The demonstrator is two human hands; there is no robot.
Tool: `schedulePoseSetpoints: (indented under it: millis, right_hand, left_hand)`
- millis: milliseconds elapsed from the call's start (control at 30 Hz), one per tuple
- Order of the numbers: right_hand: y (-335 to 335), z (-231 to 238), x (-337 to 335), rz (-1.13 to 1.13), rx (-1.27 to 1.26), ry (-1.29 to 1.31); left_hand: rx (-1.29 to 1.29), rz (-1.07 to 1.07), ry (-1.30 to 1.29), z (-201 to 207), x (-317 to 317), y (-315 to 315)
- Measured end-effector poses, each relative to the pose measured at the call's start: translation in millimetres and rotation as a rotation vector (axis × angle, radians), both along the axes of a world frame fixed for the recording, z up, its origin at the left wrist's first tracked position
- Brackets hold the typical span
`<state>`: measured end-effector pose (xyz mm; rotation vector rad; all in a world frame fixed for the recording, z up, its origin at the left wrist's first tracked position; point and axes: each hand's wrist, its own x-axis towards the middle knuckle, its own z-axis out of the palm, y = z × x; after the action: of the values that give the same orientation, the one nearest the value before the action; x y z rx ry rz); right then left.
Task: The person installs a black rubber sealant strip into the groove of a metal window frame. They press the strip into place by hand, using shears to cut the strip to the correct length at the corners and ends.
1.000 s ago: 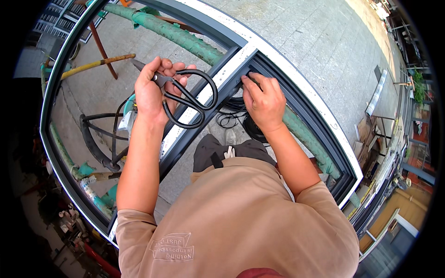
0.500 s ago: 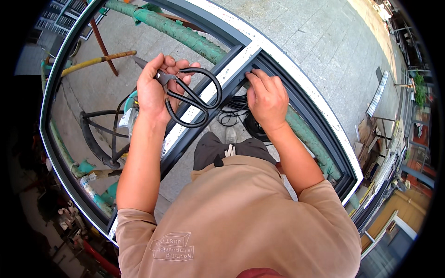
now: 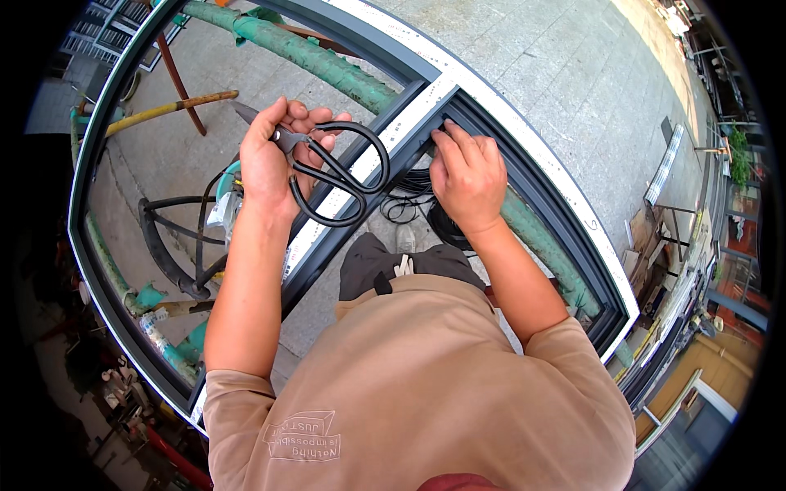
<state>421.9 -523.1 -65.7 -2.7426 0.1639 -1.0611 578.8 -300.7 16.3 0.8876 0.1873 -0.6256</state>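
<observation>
1. I see the left hand point(image 3: 270, 164) clamped on black scissors point(image 3: 332, 176), above the window frame point(image 3: 385, 151).
2. Long axis diagonal: blades point upper-left, loops lower-right.
3. Right hand point(image 3: 468, 176): fingertips together, pressing the frame's corner.

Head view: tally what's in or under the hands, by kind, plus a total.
Black-handled scissors, in the left hand: 1
Dark window frame, under the right hand: 1
Black rubber strip coil, below the frame: 1
Green-wrapped pipe under the frame: 1
Total: 4
</observation>
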Motion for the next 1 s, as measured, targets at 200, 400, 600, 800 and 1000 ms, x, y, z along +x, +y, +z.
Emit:
schedulePoseSetpoints:
  millis: [200,400,600,800,1000]
  right_hand:
    - [0,-1,-1,-0.009,0.011,0.015]
    - [-2,-1,-1,0.022,0.036,0.009]
    - [0,-2,1,0.006,-0.018,-0.024]
    - [3,1,1,-0.064,-0.019,0.051]
    - [1,-5,1,-0.053,0.004,0.017]
  left_hand:
    - [-0.03,-0.022,-0.004,-9,4,5]
    - [-0.034,-0.04,-0.015,-9,6,6]
    - [-0.023,-0.024,-0.02,-10,6,6]
    - [-0.025,-0.02,-0.006,-8,4,5]
    - [-0.002,-0.014,-0.033,-7,4,6]
